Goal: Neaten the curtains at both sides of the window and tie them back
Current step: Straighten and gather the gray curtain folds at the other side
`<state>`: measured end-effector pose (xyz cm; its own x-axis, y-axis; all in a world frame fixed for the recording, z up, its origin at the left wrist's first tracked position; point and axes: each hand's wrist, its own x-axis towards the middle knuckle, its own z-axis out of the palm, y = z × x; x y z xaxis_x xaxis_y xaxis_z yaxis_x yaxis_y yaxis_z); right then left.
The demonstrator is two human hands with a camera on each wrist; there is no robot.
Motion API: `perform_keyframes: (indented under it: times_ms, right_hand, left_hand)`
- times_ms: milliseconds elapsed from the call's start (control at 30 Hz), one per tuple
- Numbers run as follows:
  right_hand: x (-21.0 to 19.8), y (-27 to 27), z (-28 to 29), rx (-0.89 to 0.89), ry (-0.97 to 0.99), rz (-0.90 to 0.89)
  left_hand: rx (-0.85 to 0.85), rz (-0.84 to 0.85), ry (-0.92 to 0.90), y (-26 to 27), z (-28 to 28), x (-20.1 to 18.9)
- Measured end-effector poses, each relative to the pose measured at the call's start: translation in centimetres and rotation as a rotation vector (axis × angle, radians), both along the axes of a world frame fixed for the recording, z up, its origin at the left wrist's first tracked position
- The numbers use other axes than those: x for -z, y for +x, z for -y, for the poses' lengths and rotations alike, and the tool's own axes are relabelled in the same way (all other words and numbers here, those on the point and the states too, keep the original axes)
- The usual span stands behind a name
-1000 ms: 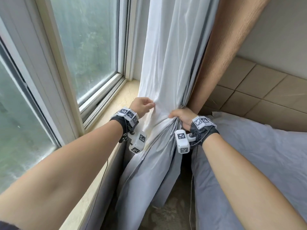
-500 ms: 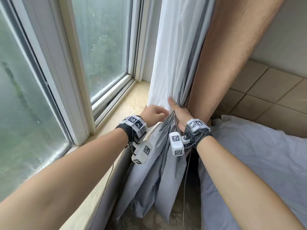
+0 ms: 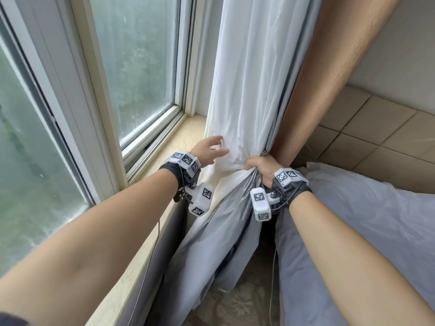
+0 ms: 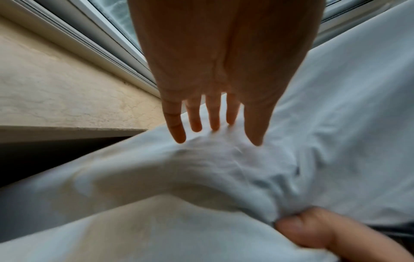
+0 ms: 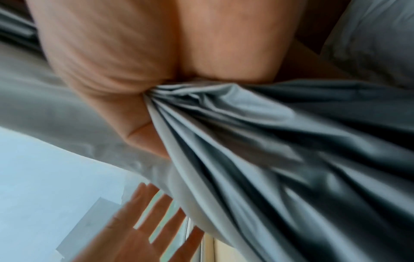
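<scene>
A white sheer curtain (image 3: 247, 78) with a grey lining hangs at the window's right side, bunched at sill height. My right hand (image 3: 262, 167) grips the gathered folds of the curtain (image 5: 224, 109), fingers curled round them. My left hand (image 3: 211, 149) is spread with straight fingers, just left of the bunch, its fingertips (image 4: 215, 125) at the white fabric (image 4: 224, 159); whether they touch it is unclear. A tan outer curtain (image 3: 329, 67) hangs right behind the bunch. I see no tie-back.
The window (image 3: 136, 67) and its beige stone sill (image 3: 183, 137) lie to the left. A bed with grey bedding (image 3: 376, 220) presses in on the right, with a tiled wall (image 3: 376, 137) behind. Below the sill, the curtain's hem hangs over a narrow floor strip (image 3: 235, 302).
My left hand has let go of the white curtain and spread its fingers, shifting slightly left. My right hand keeps its grip on the gathered folds.
</scene>
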<state>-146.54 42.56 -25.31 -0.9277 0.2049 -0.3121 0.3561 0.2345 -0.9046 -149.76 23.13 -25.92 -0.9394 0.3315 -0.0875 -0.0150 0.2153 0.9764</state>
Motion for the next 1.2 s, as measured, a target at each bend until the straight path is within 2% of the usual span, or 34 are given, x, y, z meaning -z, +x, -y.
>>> perform_keyframes:
  times_ms: [67, 100, 267, 367, 567, 733, 800, 933, 1000, 1100, 1200]
  right_hand:
    - [-0.6, 0.7, 0.0, -0.049, -0.025, 0.006]
    - [-0.5, 0.6, -0.2, -0.061, -0.026, 0.004]
    - [-0.6, 0.8, -0.1, 0.014, -0.009, -0.044]
    - [-0.7, 1.1, 0.7, 0.082, 0.082, -0.075]
    - [-2.1, 3.0, 4.2, 0.126, 0.146, -0.148]
    - [-0.8, 3.2, 5.0, 0.123, -0.029, -0.121]
    - [-0.9, 3.5, 5.4, 0.085, -0.066, -0.110]
    - [-1.1, 3.1, 5.6, 0.080, -0.025, -0.108]
    - [-1.0, 2.4, 4.7, 0.098, -0.020, -0.122]
    - [-0.5, 1.5, 2.5, 0.008, -0.100, -0.084]
    - [-0.6, 1.5, 0.6, -0.081, -0.259, -0.034]
  left_hand:
    - [0.072, -0.009, -0.057, -0.1, -0.2, 0.0]
    - [0.054, -0.029, -0.062, -0.2, -0.4, 0.1]
    - [-0.127, -0.067, 0.087, -0.1, -0.5, 1.0]
    - [-0.173, -0.037, 0.199, 0.7, -0.2, 1.1]
    - [-0.196, -0.005, 0.261, 3.7, 0.1, 1.0]
    - [-0.124, 0.083, 0.336, 5.9, 0.0, 0.8]
    - [-0.079, 0.122, 0.305, 6.3, -0.2, 0.7]
    - [0.027, 0.104, 0.195, 6.7, -0.7, 0.1]
    - [0.026, 0.132, 0.233, 6.8, -0.8, -0.1]
    - [-0.118, 0.171, 0.340, 6.3, -1.0, -0.2]
    - [-0.296, 0.119, 0.322, 4.9, -1.6, 0.4]
